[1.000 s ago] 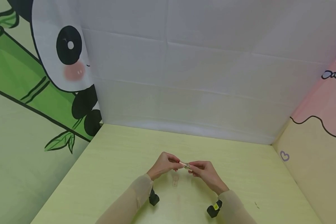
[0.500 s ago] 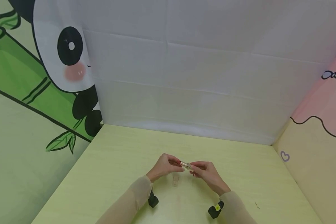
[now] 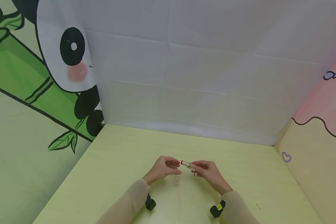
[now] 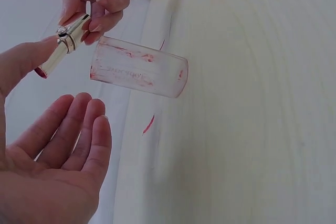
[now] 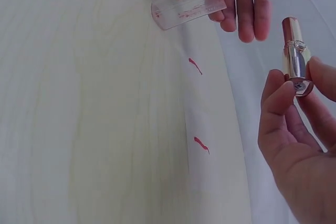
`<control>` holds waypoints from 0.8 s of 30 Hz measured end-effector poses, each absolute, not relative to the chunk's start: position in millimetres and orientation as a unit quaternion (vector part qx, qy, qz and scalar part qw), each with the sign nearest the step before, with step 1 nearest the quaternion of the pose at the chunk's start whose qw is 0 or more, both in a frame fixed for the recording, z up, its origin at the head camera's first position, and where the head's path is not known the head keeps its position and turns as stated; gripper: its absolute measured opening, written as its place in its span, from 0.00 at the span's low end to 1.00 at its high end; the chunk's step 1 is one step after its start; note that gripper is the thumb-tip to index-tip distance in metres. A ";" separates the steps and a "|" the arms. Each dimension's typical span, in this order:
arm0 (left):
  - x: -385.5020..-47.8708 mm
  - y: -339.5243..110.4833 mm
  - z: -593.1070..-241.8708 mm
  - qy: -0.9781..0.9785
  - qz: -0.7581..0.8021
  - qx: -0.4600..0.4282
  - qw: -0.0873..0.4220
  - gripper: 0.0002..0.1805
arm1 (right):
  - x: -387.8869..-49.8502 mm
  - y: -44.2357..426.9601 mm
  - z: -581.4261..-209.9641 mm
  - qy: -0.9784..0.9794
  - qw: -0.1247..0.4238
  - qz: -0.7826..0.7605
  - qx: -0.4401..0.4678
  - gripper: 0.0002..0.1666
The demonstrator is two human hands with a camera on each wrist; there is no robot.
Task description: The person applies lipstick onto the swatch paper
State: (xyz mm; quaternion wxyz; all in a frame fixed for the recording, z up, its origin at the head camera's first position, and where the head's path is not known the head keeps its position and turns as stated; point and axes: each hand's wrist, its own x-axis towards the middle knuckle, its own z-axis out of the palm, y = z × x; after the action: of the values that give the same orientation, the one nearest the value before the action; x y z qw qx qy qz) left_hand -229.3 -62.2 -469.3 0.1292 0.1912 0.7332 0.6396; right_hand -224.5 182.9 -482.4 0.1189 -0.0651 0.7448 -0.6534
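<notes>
My right hand [image 3: 211,175] pinches a gold lipstick tube [image 3: 187,165] by its base between thumb and fingers. A dark red end [image 4: 41,72] of the tube points toward my left hand [image 3: 163,168]. That left hand is held with its fingers extended and spread from the thumb, palm visible in the left wrist view. In the head view a small gap lies between it and the tube, though the thumb [image 4: 32,59] overlaps the tube in the left wrist view. A clear cap [image 3: 176,181] smeared with red stands upright on the table below the hands.
Red streaks [image 5: 201,144] mark the pale wooden table [image 3: 123,174]. A small dark mark [image 3: 258,206] lies to the right. White cloth [image 3: 168,93] hangs behind, with painted side panels left and right. Black wrist cameras [image 3: 150,203] sit under both sleeves.
My left fingers have let go of the lipstick tube and drawn slightly back to the left. My right hand still holds the tube, shifted a little right.
</notes>
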 end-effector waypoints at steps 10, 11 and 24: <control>-231.1 -69.4 -488.9 0.755 0.606 0.213 0.128 0.26 | -222.6 183.4 -484.3 0.751 0.115 -0.646 -0.069 0.20; -232.4 -69.6 -493.7 0.762 0.599 0.214 0.127 0.27 | -222.0 183.3 -484.4 0.752 0.116 -0.645 -0.070 0.20; -227.1 -71.3 -506.4 0.823 0.510 0.223 0.111 0.26 | -215.7 182.7 -487.8 0.765 0.114 -0.629 -0.083 0.20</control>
State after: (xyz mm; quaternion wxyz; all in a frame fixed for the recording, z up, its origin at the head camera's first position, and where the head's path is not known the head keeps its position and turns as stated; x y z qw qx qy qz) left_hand -227.1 -71.3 -506.4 0.1109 0.2230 0.8230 0.5105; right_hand -215.7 182.7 -487.8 0.1141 -0.0828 0.7646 -0.6289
